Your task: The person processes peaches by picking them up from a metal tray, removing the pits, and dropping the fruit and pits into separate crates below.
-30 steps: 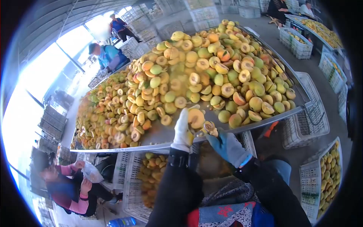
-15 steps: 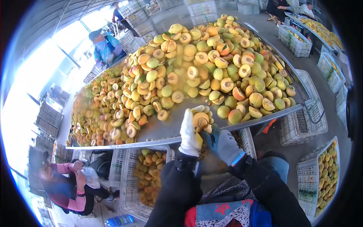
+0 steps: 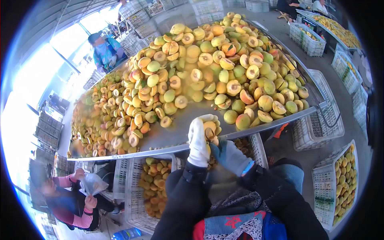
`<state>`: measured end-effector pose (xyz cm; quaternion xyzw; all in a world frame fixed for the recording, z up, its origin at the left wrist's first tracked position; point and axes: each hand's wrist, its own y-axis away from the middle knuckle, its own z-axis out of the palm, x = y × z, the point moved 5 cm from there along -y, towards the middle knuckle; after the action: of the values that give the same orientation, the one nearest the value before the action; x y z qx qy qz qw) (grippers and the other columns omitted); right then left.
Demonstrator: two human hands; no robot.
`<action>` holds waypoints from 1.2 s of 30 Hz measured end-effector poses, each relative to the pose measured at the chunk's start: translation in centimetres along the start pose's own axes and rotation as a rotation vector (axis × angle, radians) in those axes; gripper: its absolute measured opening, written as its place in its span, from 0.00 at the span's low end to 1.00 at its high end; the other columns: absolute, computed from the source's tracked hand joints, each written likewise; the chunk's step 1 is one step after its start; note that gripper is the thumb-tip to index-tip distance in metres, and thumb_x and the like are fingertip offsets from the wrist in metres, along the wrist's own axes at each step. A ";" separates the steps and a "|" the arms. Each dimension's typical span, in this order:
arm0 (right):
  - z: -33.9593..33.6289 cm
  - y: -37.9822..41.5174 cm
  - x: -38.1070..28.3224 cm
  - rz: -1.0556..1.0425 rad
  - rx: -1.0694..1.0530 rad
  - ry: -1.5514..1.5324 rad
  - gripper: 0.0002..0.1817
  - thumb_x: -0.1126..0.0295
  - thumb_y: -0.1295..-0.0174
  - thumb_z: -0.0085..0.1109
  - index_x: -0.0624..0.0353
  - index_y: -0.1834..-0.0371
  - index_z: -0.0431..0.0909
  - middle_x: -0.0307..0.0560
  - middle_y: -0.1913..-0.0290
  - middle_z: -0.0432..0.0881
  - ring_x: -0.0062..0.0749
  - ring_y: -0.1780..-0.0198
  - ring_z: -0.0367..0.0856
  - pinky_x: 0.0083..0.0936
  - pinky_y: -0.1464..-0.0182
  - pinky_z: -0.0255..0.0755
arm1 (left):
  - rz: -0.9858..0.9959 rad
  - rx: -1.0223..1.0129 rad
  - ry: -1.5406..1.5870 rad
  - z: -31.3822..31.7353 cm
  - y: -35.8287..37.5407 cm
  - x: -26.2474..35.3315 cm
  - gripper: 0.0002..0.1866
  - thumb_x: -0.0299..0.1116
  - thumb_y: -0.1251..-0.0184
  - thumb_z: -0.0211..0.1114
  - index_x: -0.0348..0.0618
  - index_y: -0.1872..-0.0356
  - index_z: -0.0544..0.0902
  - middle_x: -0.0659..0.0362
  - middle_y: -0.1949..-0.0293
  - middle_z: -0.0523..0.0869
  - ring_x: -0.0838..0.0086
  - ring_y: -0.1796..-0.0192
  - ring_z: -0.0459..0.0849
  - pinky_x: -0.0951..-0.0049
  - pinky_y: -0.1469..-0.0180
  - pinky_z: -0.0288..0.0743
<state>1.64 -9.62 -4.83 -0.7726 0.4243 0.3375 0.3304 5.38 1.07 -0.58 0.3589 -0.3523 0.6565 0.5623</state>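
My left hand (image 3: 199, 141), in a white glove, is closed around a halved peach (image 3: 209, 130) at the near edge of the metal table (image 3: 184, 125). My right hand (image 3: 233, 155), in a grey and blue glove, is pressed up against the fruit's lower right side. Its fingertips are bunched, and whatever they hold is hidden. Beyond both hands lies a big heap of whole and halved peaches (image 3: 192, 76). Beneath them, a crate (image 3: 261, 151) with small brown pieces partly shows.
Crates of peaches stand below the table at left (image 3: 134, 192) and at far right (image 3: 326, 188). An emptier crate (image 3: 316, 132) sits by the right edge. One person (image 3: 76, 196) sits at lower left with a plastic bag; another (image 3: 105, 52) works across the table.
The whole view has shifted slightly. My hands remain together at the peach, with the right fingers a little lower. The seated person's hands have spread apart on the plastic bag.
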 end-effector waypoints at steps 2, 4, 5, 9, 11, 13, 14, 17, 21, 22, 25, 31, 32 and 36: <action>0.3 0.3 0.6 0.042 0.012 -0.185 0.10 0.65 0.24 0.50 0.58 0.49 0.77 0.48 0.60 0.80 0.41 0.63 0.81 0.37 0.65 0.73 | -0.023 -0.118 -0.094 0.4 0.2 -0.1 0.28 0.56 0.21 0.52 0.36 0.49 0.80 0.52 0.58 0.86 0.70 0.59 0.86 0.69 0.59 0.84; 1.6 -0.1 2.4 0.042 0.075 -0.547 0.15 0.61 0.25 0.54 0.61 0.63 0.80 0.45 0.77 0.82 0.41 0.75 0.83 0.34 0.72 0.71 | 0.025 -0.209 -0.216 0.7 0.0 0.9 0.31 0.59 0.21 0.50 0.36 0.50 0.81 0.53 0.62 0.86 0.73 0.64 0.84 0.73 0.66 0.81; 0.3 0.0 0.4 0.187 -0.072 -0.658 0.17 0.57 0.23 0.50 0.57 0.65 0.78 0.39 0.79 0.77 0.31 0.79 0.76 0.30 0.78 0.67 | 0.070 -0.208 -0.233 1.3 0.3 1.3 0.30 0.59 0.21 0.51 0.37 0.51 0.81 0.54 0.63 0.86 0.73 0.66 0.84 0.74 0.67 0.80; -3.3 1.9 -5.1 0.769 -0.482 -1.013 0.28 0.37 0.26 0.45 0.50 0.71 0.69 0.29 0.84 0.59 0.15 0.88 0.54 0.18 0.85 0.49 | 0.076 -0.359 -0.279 1.9 0.1 1.5 0.21 0.49 0.21 0.55 0.39 0.58 0.85 0.59 0.67 0.86 0.79 0.69 0.83 0.79 0.67 0.75; -3.1 2.5 -4.9 0.863 -0.578 -1.086 0.28 0.36 0.27 0.46 0.50 0.71 0.70 0.29 0.85 0.59 0.16 0.87 0.54 0.18 0.85 0.49 | -0.003 -0.499 -0.340 1.7 -0.1 1.2 0.21 0.49 0.21 0.56 0.39 0.59 0.84 0.58 0.68 0.86 0.79 0.69 0.82 0.79 0.67 0.75; -3.2 2.8 -4.7 0.835 -0.636 -1.154 0.28 0.37 0.27 0.47 0.50 0.71 0.70 0.29 0.85 0.59 0.16 0.87 0.54 0.18 0.85 0.48 | -0.081 -0.525 -0.268 1.7 0.0 1.4 0.22 0.49 0.22 0.56 0.38 0.61 0.84 0.56 0.68 0.86 0.77 0.68 0.83 0.78 0.66 0.76; -3.1 3.0 -4.8 0.828 -0.668 -1.194 0.28 0.37 0.27 0.47 0.50 0.72 0.70 0.29 0.85 0.59 0.16 0.87 0.54 0.17 0.85 0.48 | -0.129 -0.535 -0.231 1.7 0.4 1.4 0.22 0.50 0.22 0.56 0.38 0.62 0.83 0.55 0.68 0.85 0.76 0.68 0.83 0.77 0.66 0.76; -3.2 2.8 -5.5 0.762 -0.675 -1.215 0.28 0.37 0.26 0.45 0.50 0.70 0.71 0.30 0.84 0.61 0.18 0.86 0.56 0.19 0.84 0.50 | -0.150 -0.376 0.058 2.3 1.1 1.4 0.24 0.50 0.21 0.52 0.36 0.60 0.82 0.51 0.65 0.86 0.70 0.69 0.83 0.75 0.65 0.77; -3.2 1.0 -4.5 0.534 -0.407 -0.726 0.23 0.47 0.24 0.51 0.56 0.65 0.78 0.35 0.80 0.72 0.21 0.80 0.67 0.25 0.77 0.63 | -0.220 -0.315 0.298 2.1 0.5 1.2 0.22 0.51 0.23 0.54 0.38 0.59 0.80 0.50 0.62 0.84 0.65 0.66 0.83 0.70 0.62 0.78; -1.5 0.3 -2.2 0.285 -0.311 -0.602 0.21 0.50 0.24 0.53 0.58 0.64 0.80 0.36 0.78 0.75 0.21 0.77 0.70 0.27 0.74 0.67 | -0.174 -0.352 0.273 1.4 -0.3 1.4 0.21 0.50 0.24 0.56 0.38 0.58 0.79 0.51 0.61 0.84 0.66 0.65 0.82 0.68 0.62 0.78; -0.8 1.3 -1.5 -0.039 -0.254 -0.384 0.15 0.58 0.26 0.56 0.61 0.55 0.82 0.53 0.68 0.86 0.31 0.64 0.83 0.33 0.60 0.75 | -0.117 -0.211 0.439 0.3 -0.1 3.1 0.19 0.49 0.25 0.58 0.40 0.56 0.79 0.51 0.57 0.83 0.64 0.59 0.82 0.65 0.57 0.80; -1.5 3.1 1.7 0.285 -0.395 0.475 0.22 0.45 0.29 0.50 0.52 0.56 0.83 0.59 0.63 0.86 0.59 0.58 0.85 0.53 0.55 0.76 | -0.049 0.241 0.070 -10.9 5.4 10.4 0.17 0.44 0.26 0.60 0.38 0.56 0.82 0.52 0.58 0.86 0.61 0.57 0.85 0.63 0.53 0.82; -1.8 3.0 1.5 0.249 -0.329 0.442 0.23 0.45 0.29 0.52 0.54 0.56 0.83 0.61 0.65 0.86 0.59 0.59 0.85 0.52 0.56 0.76 | 0.006 0.337 -0.243 -14.5 6.1 11.7 0.17 0.44 0.28 0.62 0.38 0.56 0.83 0.52 0.59 0.86 0.60 0.58 0.86 0.63 0.54 0.81; -2.3 2.2 -0.7 0.163 -0.185 0.378 0.25 0.45 0.30 0.54 0.59 0.58 0.84 0.63 0.70 0.84 0.60 0.64 0.85 0.52 0.60 0.76 | 0.281 0.722 -1.526 -21.3 7.4 16.0 0.20 0.47 0.36 0.68 0.41 0.52 0.85 0.45 0.58 0.87 0.53 0.54 0.85 0.58 0.49 0.77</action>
<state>0.01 -12.06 -3.49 -0.8122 0.5071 0.2497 0.1441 -5.31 26.36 2.31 0.8127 -0.4450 0.3707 -0.0640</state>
